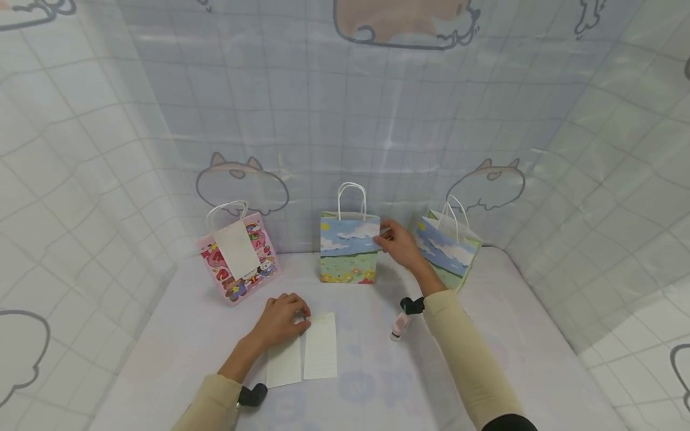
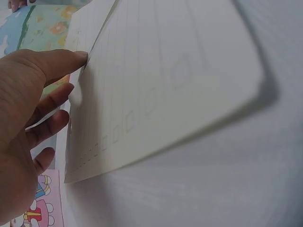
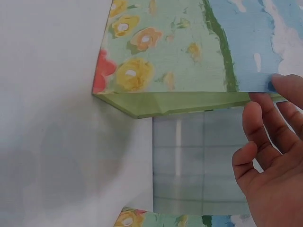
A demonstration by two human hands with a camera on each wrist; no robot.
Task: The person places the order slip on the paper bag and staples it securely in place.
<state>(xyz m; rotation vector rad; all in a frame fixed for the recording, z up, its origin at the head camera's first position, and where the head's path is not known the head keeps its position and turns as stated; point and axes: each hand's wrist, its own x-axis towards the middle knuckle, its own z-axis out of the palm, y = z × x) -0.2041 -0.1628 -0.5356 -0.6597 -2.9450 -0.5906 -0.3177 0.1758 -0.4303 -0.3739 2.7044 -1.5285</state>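
Note:
A paper gift bag with a painted sky and flower meadow stands upright at the middle of the table, its white handles up. My right hand pinches its right side edge, thumb on the front and fingers behind. Two lined paper sheets lie side by side nearer me, the left sheet partly under my left hand. In the left wrist view, the thumb and fingers pinch the edge of a lined sheet, whose near corner stands off the table. The right sheet lies flat.
A pink cartoon-print gift bag leans at the left with a cream paper on its front. Another meadow bag stands tilted at the right. A small pink and white object lies by my right wrist. Grid-patterned sheeting surrounds the table.

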